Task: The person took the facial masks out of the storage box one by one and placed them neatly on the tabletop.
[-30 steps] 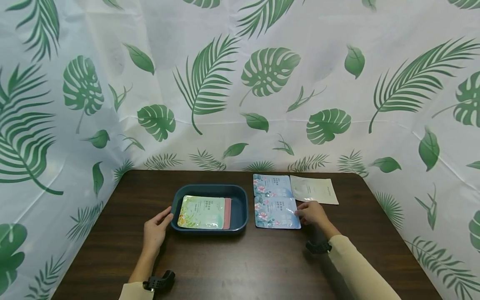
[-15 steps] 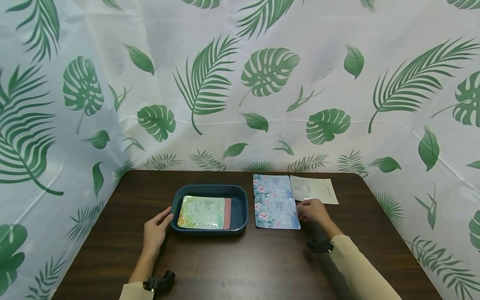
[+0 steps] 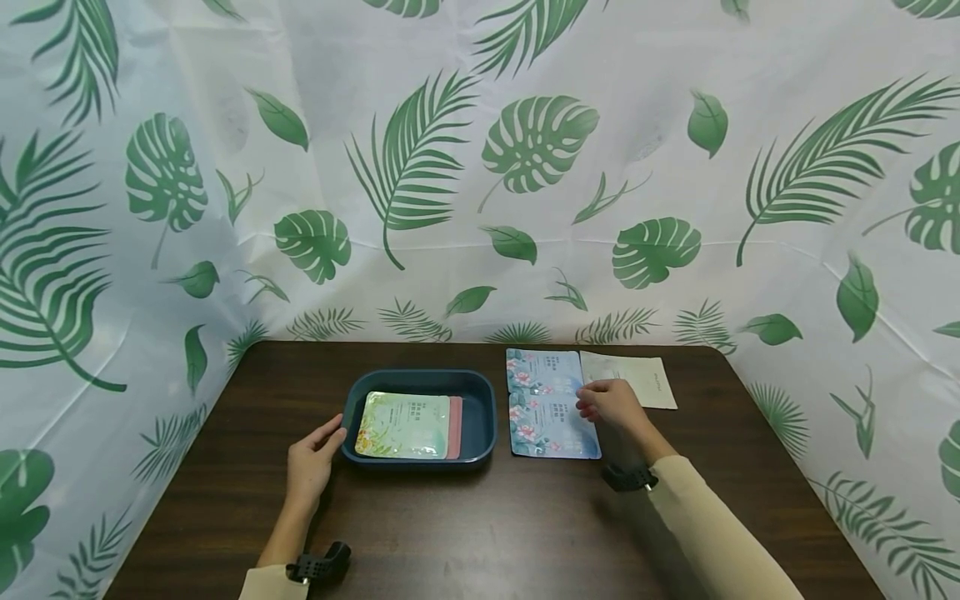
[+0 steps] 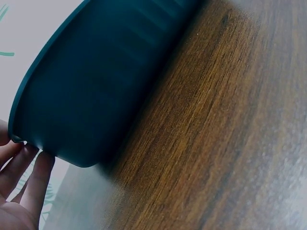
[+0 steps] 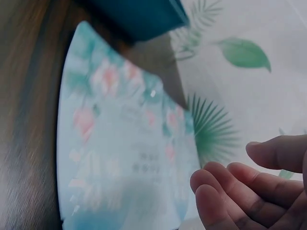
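My left hand (image 3: 311, 467) touches the left end of a dark blue tray (image 3: 478, 417). In the left wrist view, straight fingers (image 4: 41, 177) rest against the tray's outer wall under the rim. Inside the tray lies a green floral sheet mask packet (image 3: 405, 425), with a pink packet (image 3: 454, 427) showing from beneath it. My right hand (image 3: 615, 407) hovers over the right side of two blue floral sheet mask packets, the nearer one (image 3: 551, 427) and the farther one (image 3: 543, 371). In the right wrist view, its thumb stands apart from loosely bent fingers, with nothing between them.
A cream packet (image 3: 641, 379) lies beside the farther blue packet, partly hidden by my right hand. The dark wooden table (image 3: 465, 533) ends at a white backdrop with green leaves (image 3: 540, 200). Each wrist wears a black strap.
My right hand has risen from the nearer blue packet's right edge and shifted slightly left and away. The packets lie almost as before. My left hand and the tray stay put.
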### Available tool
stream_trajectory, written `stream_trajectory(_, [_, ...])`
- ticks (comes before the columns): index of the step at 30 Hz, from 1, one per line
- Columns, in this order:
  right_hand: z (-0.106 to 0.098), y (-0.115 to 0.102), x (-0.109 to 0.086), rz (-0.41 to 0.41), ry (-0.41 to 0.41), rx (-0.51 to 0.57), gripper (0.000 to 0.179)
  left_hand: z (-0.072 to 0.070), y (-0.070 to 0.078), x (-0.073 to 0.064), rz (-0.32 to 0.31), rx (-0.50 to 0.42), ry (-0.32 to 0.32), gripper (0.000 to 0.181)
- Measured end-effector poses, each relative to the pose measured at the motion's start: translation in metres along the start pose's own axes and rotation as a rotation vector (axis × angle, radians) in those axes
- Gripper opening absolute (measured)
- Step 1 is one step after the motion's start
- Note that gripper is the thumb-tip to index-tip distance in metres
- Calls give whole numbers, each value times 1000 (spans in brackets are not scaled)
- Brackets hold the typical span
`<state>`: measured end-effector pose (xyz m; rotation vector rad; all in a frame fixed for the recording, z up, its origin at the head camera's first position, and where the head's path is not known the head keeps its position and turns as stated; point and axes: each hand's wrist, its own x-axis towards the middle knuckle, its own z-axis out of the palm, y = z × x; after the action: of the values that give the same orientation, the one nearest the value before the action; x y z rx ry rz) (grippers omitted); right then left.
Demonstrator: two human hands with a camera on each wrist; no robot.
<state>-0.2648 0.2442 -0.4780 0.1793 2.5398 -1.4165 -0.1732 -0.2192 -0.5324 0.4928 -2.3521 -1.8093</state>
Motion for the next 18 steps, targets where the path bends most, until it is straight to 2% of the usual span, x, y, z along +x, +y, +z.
stream_trajectory(7, [6,-21,1,-45,-23,104,36,1,1,0,-9,-8,-19,41])
stream_trajectory(18, [21,-46,-3,-95,-106,193,38,0,2,-2,-15,1,-14,41])
